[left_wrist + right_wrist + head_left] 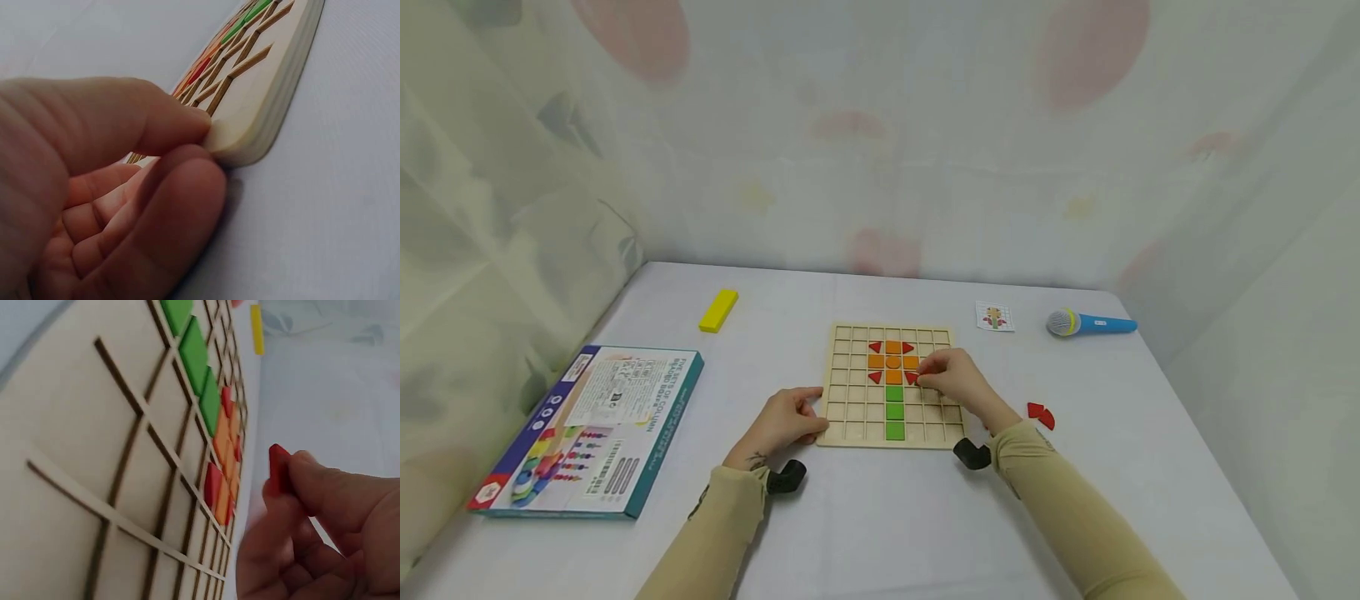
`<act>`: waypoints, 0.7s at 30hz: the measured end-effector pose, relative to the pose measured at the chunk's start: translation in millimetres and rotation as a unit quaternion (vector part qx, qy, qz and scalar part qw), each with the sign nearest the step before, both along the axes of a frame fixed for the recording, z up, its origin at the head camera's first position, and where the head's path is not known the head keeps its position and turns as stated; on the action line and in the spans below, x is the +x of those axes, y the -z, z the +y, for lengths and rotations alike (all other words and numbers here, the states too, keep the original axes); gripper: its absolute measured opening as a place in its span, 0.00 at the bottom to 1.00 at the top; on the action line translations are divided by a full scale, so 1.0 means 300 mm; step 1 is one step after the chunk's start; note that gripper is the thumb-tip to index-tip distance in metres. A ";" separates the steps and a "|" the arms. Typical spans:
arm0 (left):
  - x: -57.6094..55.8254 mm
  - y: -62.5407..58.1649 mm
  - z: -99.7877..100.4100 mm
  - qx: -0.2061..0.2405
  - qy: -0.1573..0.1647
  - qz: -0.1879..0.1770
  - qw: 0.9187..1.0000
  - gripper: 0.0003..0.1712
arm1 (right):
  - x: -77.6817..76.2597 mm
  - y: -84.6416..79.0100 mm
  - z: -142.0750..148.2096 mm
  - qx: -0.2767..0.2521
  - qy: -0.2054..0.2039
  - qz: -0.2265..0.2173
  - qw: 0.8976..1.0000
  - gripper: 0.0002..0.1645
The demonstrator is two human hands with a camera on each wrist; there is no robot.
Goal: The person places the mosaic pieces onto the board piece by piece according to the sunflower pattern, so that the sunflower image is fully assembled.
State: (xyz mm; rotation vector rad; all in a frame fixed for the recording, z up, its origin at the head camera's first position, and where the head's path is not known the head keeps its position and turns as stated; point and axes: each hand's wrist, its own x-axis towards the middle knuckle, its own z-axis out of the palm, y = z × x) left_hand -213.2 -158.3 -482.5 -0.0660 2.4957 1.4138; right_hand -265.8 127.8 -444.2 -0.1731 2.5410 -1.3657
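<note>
A square wooden grid board (846,408) lies mid-table. Green squares (895,411) run up one column to orange squares (892,377) set around an orange circle (892,362), with several red pieces (876,377) at the corners. My left hand (782,421) grips the board's left edge near the front; the left wrist view shows the thumb on top and a finger against the side of the rounded corner. Between thumb and fingers my right hand (958,382) pinches a small red piece (279,465), held above the board's right half. Its full shape is partly covered by the fingers.
Loose red pieces (1041,414) lie right of the board, partly behind the right wrist. A small pattern card (995,317) and a blue toy microphone (1101,324) are at the back right. A yellow block (718,311) sits back left, a flat toy box (595,433) on the left.
</note>
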 end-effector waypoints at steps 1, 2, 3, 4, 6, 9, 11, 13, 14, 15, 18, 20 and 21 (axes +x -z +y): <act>0.000 -0.001 0.000 0.000 0.000 -0.001 1.000 0.37 | -0.001 0.007 -0.010 0.004 -0.003 -0.006 1.000 0.05; 0.000 -0.001 0.000 0.000 -0.001 -0.002 1.000 0.37 | -0.002 0.013 -0.018 0.011 -0.008 -0.011 1.000 0.04; -0.001 0.000 0.001 0.001 -0.001 -0.002 1.000 0.37 | -0.003 0.019 -0.025 0.020 -0.013 -0.013 1.000 0.03; -0.001 0.000 0.001 0.001 -0.001 -0.003 1.000 0.37 | -0.005 0.024 -0.030 0.029 -0.017 -0.016 0.999 0.03; -0.002 0.001 0.001 0.002 -0.001 -0.005 1.000 0.37 | -0.007 0.031 -0.037 0.051 -0.026 -0.013 0.998 0.03; -0.005 0.003 -0.001 0.003 0.000 -0.007 1.000 0.37 | -0.008 0.034 -0.045 0.081 -0.044 0.002 0.996 0.05; -0.006 0.005 -0.001 0.003 0.002 -0.006 1.000 0.37 | -0.007 0.032 -0.049 0.101 -0.055 0.012 0.993 0.05; -0.007 0.008 -0.002 0.004 0.002 -0.005 1.000 0.37 | -0.006 0.031 -0.053 0.116 -0.063 0.021 0.991 0.05; -0.007 0.009 -0.003 0.005 0.002 -0.004 1.000 0.37 | -0.005 0.029 -0.056 0.126 -0.068 0.027 0.989 0.05; -0.007 0.010 -0.003 0.005 0.003 -0.003 1.000 0.37 | -0.005 0.029 -0.058 0.133 -0.072 0.031 0.988 0.05; -0.007 0.011 -0.003 0.004 0.002 -0.001 1.000 0.37 | -0.005 0.029 -0.065 0.152 -0.080 0.042 0.984 0.05; -0.006 0.012 -0.003 0.003 0.002 0.001 1.000 0.37 | -0.006 0.030 -0.069 0.161 -0.085 0.050 0.982 0.05; -0.006 0.012 -0.003 0.003 0.002 0.002 1.000 0.37 | -0.006 0.030 -0.070 0.163 -0.084 0.050 0.982 0.06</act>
